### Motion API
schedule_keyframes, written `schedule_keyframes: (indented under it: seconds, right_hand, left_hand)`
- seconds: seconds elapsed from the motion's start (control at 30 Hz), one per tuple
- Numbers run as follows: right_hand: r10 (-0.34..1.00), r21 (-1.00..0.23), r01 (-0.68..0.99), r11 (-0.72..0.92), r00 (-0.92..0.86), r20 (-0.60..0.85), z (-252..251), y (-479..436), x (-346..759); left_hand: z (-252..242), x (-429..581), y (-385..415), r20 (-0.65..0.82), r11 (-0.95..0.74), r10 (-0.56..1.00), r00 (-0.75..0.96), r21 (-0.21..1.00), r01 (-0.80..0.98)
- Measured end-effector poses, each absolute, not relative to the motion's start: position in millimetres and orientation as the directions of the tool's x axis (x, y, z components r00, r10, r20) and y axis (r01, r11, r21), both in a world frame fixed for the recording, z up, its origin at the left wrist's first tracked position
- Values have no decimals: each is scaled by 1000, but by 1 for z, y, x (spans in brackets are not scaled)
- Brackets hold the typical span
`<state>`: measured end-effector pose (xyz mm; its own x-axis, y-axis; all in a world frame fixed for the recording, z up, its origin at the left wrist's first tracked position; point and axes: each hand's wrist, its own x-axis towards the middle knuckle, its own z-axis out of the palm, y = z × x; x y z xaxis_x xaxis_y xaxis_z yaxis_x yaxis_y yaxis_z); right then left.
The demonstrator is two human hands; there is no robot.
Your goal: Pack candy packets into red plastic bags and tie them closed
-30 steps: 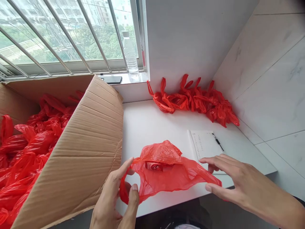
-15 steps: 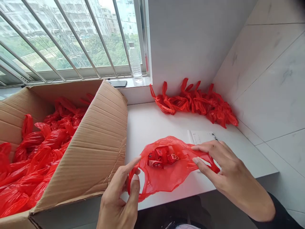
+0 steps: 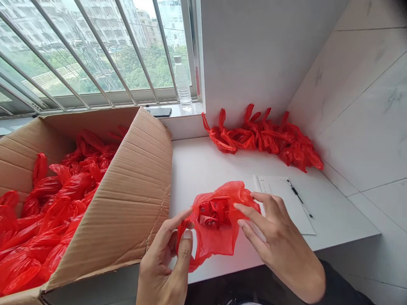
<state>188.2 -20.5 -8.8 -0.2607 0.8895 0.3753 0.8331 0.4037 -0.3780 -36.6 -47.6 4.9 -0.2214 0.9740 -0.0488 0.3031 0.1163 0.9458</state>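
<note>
Brown cardboard makes the big box [image 3: 117, 203] on the left. It is open at the top, and lots of shiny red bags [image 3: 73, 186] are piled up inside. Behind it is a window with metal bars [image 3: 92, 46]. A dark phone [image 3: 160, 112] lies flat on the window sill [image 3: 196, 108]. Next comes the left hand [image 3: 171, 252], with its thumb and fingers pinching the left side of a thin red bag. A clear bottle [image 3: 182, 84] with a white cap stands up on the sill. In the middle, the thin red bag [image 3: 218, 243] is over the front part of the white bench [image 3: 200, 165], between the two hands. Its mouth is open, and small red packets [image 3: 214, 214] sit inside. The right hand [image 3: 275, 233] touches the bag's right side with bent fingers; I cannot tell if it is pinching. At the back, a bunch of tied bags [image 3: 260, 135] leans by the wall. On the right, a white notebook [image 3: 289, 199] lies on the bench with a black pen [image 3: 299, 192] on it.
</note>
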Motion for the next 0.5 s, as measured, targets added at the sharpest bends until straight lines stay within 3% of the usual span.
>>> schedule_keyframes:
  seconds: [0.17,0.3,0.5]
  right_hand:
    - [881,-362,863,353,-176,439,-5,-13,197]
    - [857,-382,850,361,-141,496,2,-14,196]
    - [898,-447,815,369,-190,396,-7,-12,191]
  left_hand:
    - [11,-28,-46,-82,155,946,-315,964,214]
    - [12,-26,-44,-31,83,953,-302,983,161]
    - [8,-23,-48,39,-4,969,-244,990,143]
